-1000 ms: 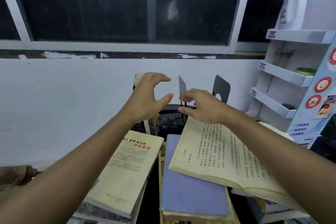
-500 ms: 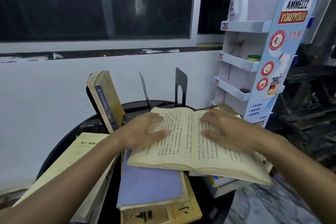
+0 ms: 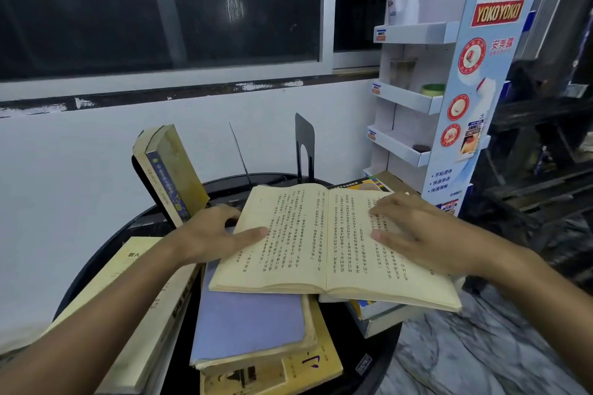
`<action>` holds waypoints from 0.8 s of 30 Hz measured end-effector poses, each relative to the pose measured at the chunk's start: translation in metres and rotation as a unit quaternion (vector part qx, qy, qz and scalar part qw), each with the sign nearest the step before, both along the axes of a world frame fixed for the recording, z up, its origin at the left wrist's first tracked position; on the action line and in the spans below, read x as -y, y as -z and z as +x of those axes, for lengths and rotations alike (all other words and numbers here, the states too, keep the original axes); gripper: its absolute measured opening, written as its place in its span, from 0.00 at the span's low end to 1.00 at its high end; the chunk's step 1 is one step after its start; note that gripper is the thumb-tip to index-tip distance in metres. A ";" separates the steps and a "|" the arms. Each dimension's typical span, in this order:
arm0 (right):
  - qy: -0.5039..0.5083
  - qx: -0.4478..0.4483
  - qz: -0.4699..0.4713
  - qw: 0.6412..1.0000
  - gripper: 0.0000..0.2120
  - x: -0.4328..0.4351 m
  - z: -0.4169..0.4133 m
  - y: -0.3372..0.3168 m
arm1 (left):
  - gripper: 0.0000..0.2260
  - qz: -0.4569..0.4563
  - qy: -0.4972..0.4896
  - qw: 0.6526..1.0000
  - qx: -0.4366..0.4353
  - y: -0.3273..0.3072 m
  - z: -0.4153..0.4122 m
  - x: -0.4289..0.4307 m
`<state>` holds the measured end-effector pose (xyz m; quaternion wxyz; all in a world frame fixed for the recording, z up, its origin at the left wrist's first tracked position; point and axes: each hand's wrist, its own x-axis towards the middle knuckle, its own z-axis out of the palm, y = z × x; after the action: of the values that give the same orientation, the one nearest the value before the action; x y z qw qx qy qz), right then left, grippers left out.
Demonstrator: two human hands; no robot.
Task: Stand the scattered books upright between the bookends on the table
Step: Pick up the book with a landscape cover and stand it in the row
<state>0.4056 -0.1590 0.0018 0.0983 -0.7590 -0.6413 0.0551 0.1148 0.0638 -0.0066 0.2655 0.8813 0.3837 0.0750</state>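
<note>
Head view, table: a round black table [image 3: 378,359] is carrying everything, pushed up to a white wall.
Head view, book in hand: an open yellowed-page book [image 3: 321,240] with vertical print is lying face up at the table's centre, resting across other books.
Left hand: my left hand [image 3: 211,231] is gripping the open yellowed-page book at its 9 o'clock edge, thumb lying on the left page and fingers curling round the edge.
Right hand: my right hand [image 3: 414,231] is resting flat on the right page, toward 3 o'clock, fingers straight and spread, holding nothing.
Bookends: two thin black metal bookends [image 3: 305,144] are standing upright at the table's 12 o'clock edge, with nothing standing between them.
Leaning book: a thick blue-spined book with tan page edges [image 3: 173,170] is tilting at 10 o'clock, left of the bookends.
Underneath: a lavender-covered book [image 3: 250,324] is lying at 6 o'clock under the open one, itself on a yellow-covered book [image 3: 308,369].
Left side: a cream-covered paperback [image 3: 141,282] is lying flat at 8 o'clock, under my forearm.
Beyond the table: a white cardboard display stand with shelves [image 3: 414,99] is standing at 2 o'clock.
</note>
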 end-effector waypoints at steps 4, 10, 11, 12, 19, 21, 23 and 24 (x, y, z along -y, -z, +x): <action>0.002 -0.001 -0.017 1.000 0.32 0.000 0.000 0.002 | 0.23 0.003 -0.007 0.998 0.057 -0.020 -0.003 0.006; -0.008 0.000 0.006 1.000 0.26 0.000 -0.001 -0.008 | 0.22 -0.017 0.019 0.986 0.162 -0.072 0.006 0.022; -0.007 -0.005 0.020 1.000 0.25 0.000 -0.002 -0.012 | 0.23 -0.027 0.036 0.984 0.174 -0.078 0.008 0.026; -0.004 -0.010 0.037 0.999 0.24 0.001 -0.002 -0.017 | 0.23 -0.039 0.053 0.980 0.188 -0.083 0.012 0.029; -0.025 -0.108 0.203 0.973 0.18 0.010 -0.009 -0.055 | 0.24 -0.049 0.142 0.965 0.216 -0.099 0.049 0.062; -0.028 -0.145 0.220 0.964 0.22 0.017 -0.009 -0.061 | 0.22 -0.035 0.178 0.963 0.201 -0.093 0.059 0.070; -0.027 -0.162 0.211 0.964 0.29 0.024 -0.004 -0.062 | 0.19 -0.018 0.208 0.960 0.184 -0.083 0.068 0.076; -0.022 -0.176 0.205 0.963 0.30 0.027 0.000 -0.060 | 0.18 -0.015 0.216 0.961 0.174 -0.077 0.072 0.077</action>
<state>0.4059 -0.1865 0.0618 0.3614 -0.6871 -0.6277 0.0572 0.1871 -0.0127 0.0699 0.3508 0.9126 0.1332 0.1625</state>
